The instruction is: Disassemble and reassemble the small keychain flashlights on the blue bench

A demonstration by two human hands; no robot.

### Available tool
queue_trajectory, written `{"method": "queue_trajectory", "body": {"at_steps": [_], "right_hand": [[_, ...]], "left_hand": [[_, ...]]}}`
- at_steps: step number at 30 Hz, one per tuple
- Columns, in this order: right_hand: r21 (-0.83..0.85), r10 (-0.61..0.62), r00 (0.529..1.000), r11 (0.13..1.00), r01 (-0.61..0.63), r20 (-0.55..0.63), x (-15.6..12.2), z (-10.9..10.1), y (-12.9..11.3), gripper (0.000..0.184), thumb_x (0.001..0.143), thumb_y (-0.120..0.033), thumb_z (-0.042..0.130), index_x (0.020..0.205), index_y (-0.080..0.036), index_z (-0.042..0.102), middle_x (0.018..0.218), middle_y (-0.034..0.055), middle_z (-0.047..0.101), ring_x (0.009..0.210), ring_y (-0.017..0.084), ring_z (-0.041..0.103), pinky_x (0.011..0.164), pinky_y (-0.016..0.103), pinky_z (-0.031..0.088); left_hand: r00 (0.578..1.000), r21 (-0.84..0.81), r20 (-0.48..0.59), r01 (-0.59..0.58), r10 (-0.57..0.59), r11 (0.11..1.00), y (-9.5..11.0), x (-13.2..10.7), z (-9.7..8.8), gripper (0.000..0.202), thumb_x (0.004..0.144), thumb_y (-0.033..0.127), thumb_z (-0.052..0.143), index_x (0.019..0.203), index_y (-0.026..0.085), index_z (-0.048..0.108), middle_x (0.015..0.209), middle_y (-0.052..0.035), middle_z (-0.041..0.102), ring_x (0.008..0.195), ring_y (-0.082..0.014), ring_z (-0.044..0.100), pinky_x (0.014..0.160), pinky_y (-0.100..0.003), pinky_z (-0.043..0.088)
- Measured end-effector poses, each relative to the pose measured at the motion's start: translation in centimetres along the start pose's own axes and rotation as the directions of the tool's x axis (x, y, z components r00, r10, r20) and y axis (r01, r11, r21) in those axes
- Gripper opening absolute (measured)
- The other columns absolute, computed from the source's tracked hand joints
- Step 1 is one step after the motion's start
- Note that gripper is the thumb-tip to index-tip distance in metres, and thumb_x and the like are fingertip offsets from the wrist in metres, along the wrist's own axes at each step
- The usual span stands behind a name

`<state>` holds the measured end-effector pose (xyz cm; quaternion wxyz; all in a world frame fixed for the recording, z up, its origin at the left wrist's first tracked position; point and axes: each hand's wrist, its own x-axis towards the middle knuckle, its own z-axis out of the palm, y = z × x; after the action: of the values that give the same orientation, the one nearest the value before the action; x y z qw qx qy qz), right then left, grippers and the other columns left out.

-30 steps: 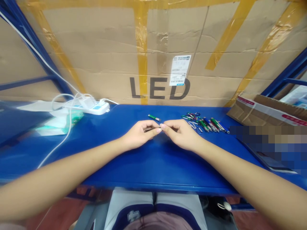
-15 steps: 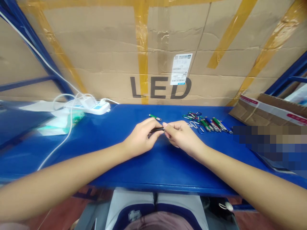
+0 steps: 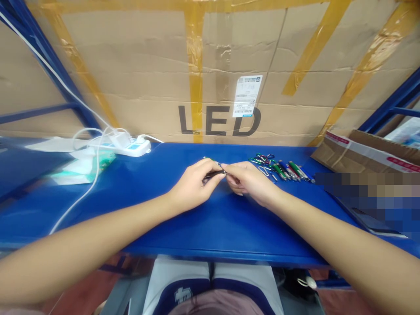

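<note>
My left hand (image 3: 193, 181) is closed around a slim black pen-like flashlight (image 3: 212, 175), most of it hidden by the fingers. At its right end, the thumb and index finger of my right hand (image 3: 247, 179) are pinched together against it; whatever small part lies between these fingertips is too small to make out. Just behind my left fingers, a green stick (image 3: 206, 158) lies on the table, nearly all covered. To the right of my right hand lie several coloured carabiners (image 3: 262, 158) and a row of green, blue and red pen-like flashlights (image 3: 290, 171).
The blue table (image 3: 183, 236) reaches back to a big taped LED carton (image 3: 147, 78). A white power strip (image 3: 134, 148) with trailing cables and a green-white packet (image 3: 82, 168) are at left. An open cardboard box (image 3: 364, 153) stands at right, above a pixelated patch.
The fingers of my right hand have shifted slightly at the end of the black flashlight, the thumb lying flatter. My left hand now covers more of the green stick behind it.
</note>
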<state>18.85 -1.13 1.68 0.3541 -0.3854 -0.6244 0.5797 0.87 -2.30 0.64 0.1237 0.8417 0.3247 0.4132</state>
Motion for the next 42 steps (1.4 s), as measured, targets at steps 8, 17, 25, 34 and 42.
{"method": "queue_trajectory", "body": {"at_steps": [8,17,25,34,42], "right_hand": [[-0.561,-0.436,0.897,0.726,0.399,0.074,0.1,-1.3,0.1,0.041,0.098,-0.049,0.043,0.071,-0.019,0.051,0.067,-0.0009,0.052,0.064,0.012,0.046,0.063,0.025,0.037],[-0.661,-0.417,0.909,0.676,0.326,0.021,-0.4,-0.7,0.5,0.041,0.093,-0.040,0.045,0.058,-0.019,0.041,0.055,-0.0030,0.036,0.053,0.010,0.033,0.052,0.027,0.024],[-0.654,-0.268,0.963,0.727,0.209,0.010,0.1,-1.1,-0.6,0.046,0.096,-0.051,0.041,0.064,-0.018,0.052,0.057,-0.0015,0.047,0.054,0.012,0.042,0.053,0.026,0.031],[-0.966,0.039,0.984,0.186,-0.181,-0.176,0.5,-8.1,-3.4,0.025,0.088,-0.036,0.063,0.069,-0.019,0.065,0.075,0.0112,0.070,0.057,0.018,0.056,0.056,0.031,0.036],[-0.934,0.060,0.976,0.282,-0.220,-0.211,1.8,-9.8,-0.3,0.017,0.080,-0.023,0.069,0.064,-0.017,0.066,0.068,0.0102,0.069,0.054,0.016,0.056,0.054,0.030,0.037]], "left_hand": [[0.854,-0.632,0.318,0.514,-0.411,0.580,-0.7,0.4,0.1,0.039,0.085,0.050,0.067,0.076,0.014,0.055,0.069,0.0019,0.052,0.050,-0.0044,0.038,0.048,-0.022,0.030],[0.926,-0.487,0.191,0.377,-0.325,0.788,-0.4,-0.2,0.5,0.032,0.088,0.046,0.064,0.084,0.014,0.061,0.075,-0.0012,0.060,0.066,-0.0113,0.054,0.066,-0.027,0.045],[0.967,-0.313,0.086,0.256,-0.241,0.915,-1.1,0.0,0.7,0.025,0.094,0.038,0.057,0.088,0.015,0.065,0.091,-0.0062,0.068,0.086,-0.0168,0.063,0.083,-0.029,0.049],[0.882,-0.294,0.124,0.470,-0.454,0.832,-1.4,0.9,-0.5,0.035,0.092,0.050,0.056,0.096,0.018,0.070,0.091,-0.0046,0.067,0.080,-0.0155,0.059,0.071,-0.026,0.047],[0.777,-0.374,0.318,0.630,-0.544,0.681,-0.9,2.1,0.7,0.039,0.096,0.050,0.044,0.096,0.018,0.066,0.069,0.0014,0.051,0.055,-0.0103,0.043,0.050,-0.021,0.034]]}}
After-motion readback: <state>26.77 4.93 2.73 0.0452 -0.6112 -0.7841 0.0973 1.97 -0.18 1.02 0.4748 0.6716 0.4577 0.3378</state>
